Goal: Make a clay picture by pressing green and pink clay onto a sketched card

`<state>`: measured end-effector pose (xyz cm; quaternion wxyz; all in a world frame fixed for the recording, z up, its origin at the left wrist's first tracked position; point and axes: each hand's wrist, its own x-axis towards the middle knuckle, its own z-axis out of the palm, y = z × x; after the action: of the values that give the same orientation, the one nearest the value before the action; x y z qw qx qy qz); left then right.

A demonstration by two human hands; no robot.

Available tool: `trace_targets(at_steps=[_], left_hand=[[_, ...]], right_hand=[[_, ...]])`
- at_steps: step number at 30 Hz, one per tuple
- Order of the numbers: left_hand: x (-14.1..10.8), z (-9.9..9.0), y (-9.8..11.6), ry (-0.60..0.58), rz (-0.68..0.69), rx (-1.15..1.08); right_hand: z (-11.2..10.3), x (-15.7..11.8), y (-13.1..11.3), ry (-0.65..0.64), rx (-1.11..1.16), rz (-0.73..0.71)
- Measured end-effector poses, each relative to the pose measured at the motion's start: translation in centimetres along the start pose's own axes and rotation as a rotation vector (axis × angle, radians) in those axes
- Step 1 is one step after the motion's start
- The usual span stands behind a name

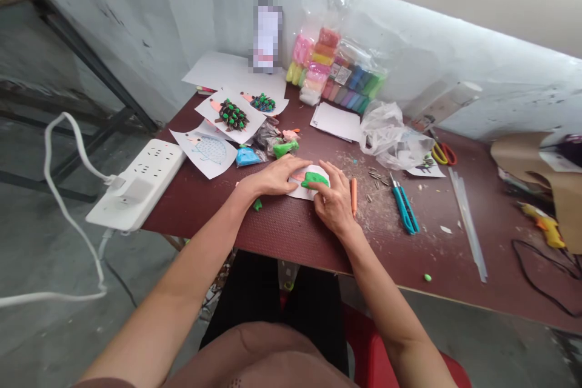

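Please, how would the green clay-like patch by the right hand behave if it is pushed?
The green clay-like patch would probably dent, as its edges look uneven. It likely clings to the white paper and should not roll, since it lies flat.

Soft, even light; edges seemingly blurry.

The card (300, 193) lies on the desk (273, 233), clay (317, 179) on top, between left hand (278, 174) and right hand (335, 200). Left of card: bagged clay (247, 156), then drawings (204, 160), then power strip (152, 160). Behind card, slightly right: paper stack (335, 122); farther back, clay packs (350, 85) beside the wall (182, 24). Behind and right of card: plastic bag (386, 130), then scissors (443, 153). Right of card, in order: marker (353, 197) near, seeds (376, 179), cutter (404, 206), glue sticks (468, 227); well apart, glue gun (548, 227).
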<state>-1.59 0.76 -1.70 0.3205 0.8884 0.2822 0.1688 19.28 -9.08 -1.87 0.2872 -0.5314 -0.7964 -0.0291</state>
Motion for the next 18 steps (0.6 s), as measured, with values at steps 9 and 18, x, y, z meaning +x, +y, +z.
trace_targets(at_steps=[9, 18], left_hand=[[0.2, 0.0, 0.2, -0.008, 0.005, 0.017], [0.2, 0.0, 0.4, -0.014, -0.012, 0.009]], right_hand=[[1.5, 1.0, -0.1, -0.023, 0.061, 0.099], [2.4, 1.3, 0.0, -0.024, 0.075, 0.150]])
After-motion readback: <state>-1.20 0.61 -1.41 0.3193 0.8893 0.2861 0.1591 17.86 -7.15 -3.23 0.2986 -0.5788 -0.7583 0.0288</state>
